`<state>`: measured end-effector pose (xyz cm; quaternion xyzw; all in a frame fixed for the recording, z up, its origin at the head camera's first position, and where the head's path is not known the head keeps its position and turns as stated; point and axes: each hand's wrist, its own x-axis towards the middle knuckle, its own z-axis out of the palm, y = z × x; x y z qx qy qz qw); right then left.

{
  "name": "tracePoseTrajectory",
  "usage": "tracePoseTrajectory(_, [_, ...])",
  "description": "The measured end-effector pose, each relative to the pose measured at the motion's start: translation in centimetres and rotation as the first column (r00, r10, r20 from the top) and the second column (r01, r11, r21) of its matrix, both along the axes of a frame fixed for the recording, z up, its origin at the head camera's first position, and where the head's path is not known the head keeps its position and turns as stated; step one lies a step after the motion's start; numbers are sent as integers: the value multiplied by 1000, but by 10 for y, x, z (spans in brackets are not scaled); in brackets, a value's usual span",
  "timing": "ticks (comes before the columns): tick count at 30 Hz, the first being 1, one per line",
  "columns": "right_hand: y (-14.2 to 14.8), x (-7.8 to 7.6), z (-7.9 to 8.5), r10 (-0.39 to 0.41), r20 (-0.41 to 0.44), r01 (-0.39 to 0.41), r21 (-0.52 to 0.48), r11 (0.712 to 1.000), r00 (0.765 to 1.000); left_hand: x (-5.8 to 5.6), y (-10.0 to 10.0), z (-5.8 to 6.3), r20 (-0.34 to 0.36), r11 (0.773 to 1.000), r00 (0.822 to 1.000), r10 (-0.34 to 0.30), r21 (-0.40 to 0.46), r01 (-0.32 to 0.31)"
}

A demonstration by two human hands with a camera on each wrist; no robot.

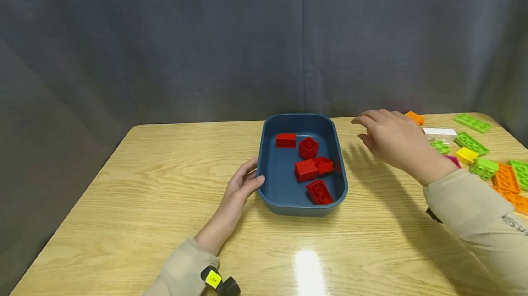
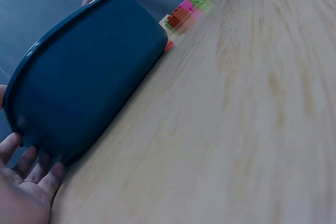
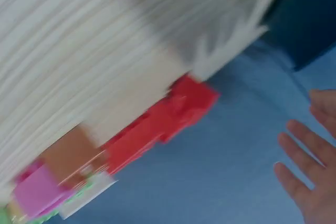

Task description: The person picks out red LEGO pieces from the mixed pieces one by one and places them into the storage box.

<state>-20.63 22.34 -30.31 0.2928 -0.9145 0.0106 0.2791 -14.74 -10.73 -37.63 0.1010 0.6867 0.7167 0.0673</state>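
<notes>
A dark blue plastic bin (image 1: 272, 200) stands on the table with several red toy bricks (image 1: 308, 148) inside. My left hand (image 1: 237, 193) grips its left wall, the thumb over the rim and the fingers against the outside. From the left wrist, the fingers (image 2: 39, 177) show along the outer wall of the bin (image 2: 89, 72). To the right of the bin, my right hand (image 1: 389, 142) hovers above the table with nothing in it. Its fingers (image 3: 302, 150) look spread and loosely bent in the right wrist view. Red bricks (image 3: 163, 124) appear there, blurred and apart from the hand.
Loose toy bricks lie at the table's right side: a white brick (image 1: 440, 134), a yellow brick (image 1: 466, 155), green bricks (image 1: 483, 168) and orange bricks (image 1: 506, 178). My right hand and forearm cover part of them. A dark grey curtain (image 1: 206, 48) hangs behind the wooden table (image 1: 165, 172).
</notes>
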Motion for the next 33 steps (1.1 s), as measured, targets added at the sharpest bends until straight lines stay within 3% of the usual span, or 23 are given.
tracePoseTrajectory(7, [26,-15,-8,82,-29,-80,69,994,996,0,1,-1,-38,999,999,15,-39,-17])
tracePoseTrajectory(12, [32,-24,-7,90,51,-96,124,988,995,0,-1,-1,-34,999,999,11,-38,-12])
tracePoseTrajectory(23, [33,-42,-5,-60,235,11,207,978,970,1,-2,2,-6,1000,1000,9,-4,-9])
tracePoseTrajectory(30, [38,-44,-11,-182,383,74,280,957,906,2,0,3,-21,1000,1000,-1,-14,0])
tracePoseTrajectory(33, [39,-45,-13,-208,402,88,297,951,892,2,0,3,-18,1000,1000,4,-19,-4])
